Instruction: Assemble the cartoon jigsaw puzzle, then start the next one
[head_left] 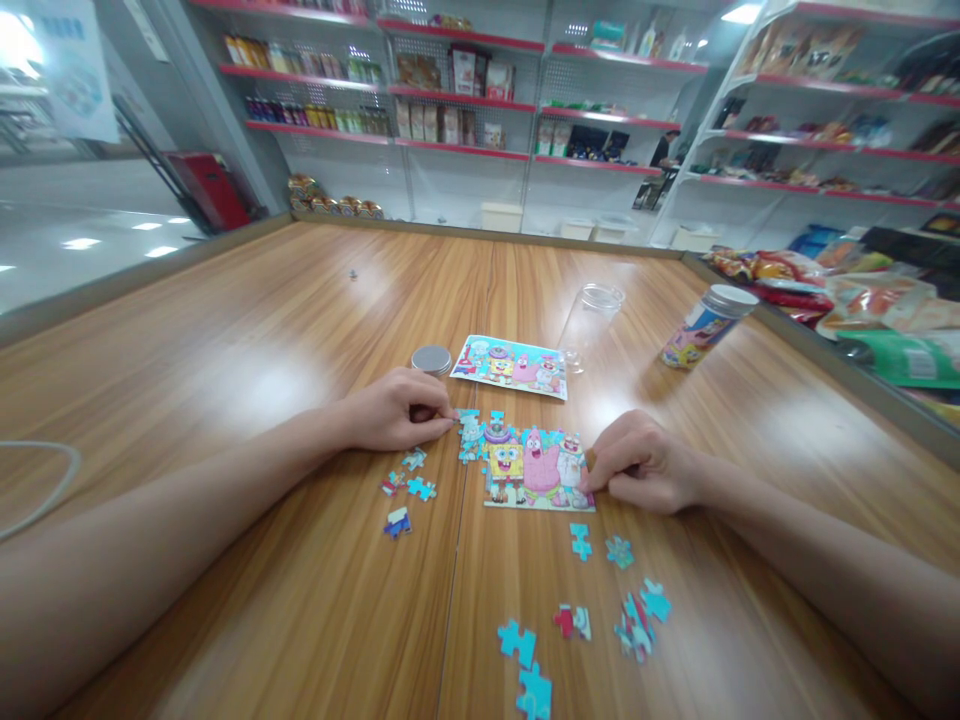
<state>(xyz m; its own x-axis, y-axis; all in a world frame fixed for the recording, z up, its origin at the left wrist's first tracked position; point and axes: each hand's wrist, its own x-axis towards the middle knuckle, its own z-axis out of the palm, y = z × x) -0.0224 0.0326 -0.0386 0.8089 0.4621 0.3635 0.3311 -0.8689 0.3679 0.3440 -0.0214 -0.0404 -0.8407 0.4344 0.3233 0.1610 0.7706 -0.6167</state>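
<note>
A partly joined cartoon jigsaw puzzle lies flat on the wooden table, showing a yellow square figure and a pink star figure. My left hand is closed, thumb and fingertip pinched at the upper left corner of a blue puzzle section; whether it grips a piece there is hidden. At the puzzle's right edge, my right hand has its fingers curled together, fingertips touching the border. Loose puzzle pieces lie below my left hand, and more loose pieces are scattered nearer to me.
Behind the puzzle lies a printed picture card, with a round metal lid beside it. A clear plastic cylinder and a printed canister stand farther back. Snack bags fill the right side. A white cable curves at left.
</note>
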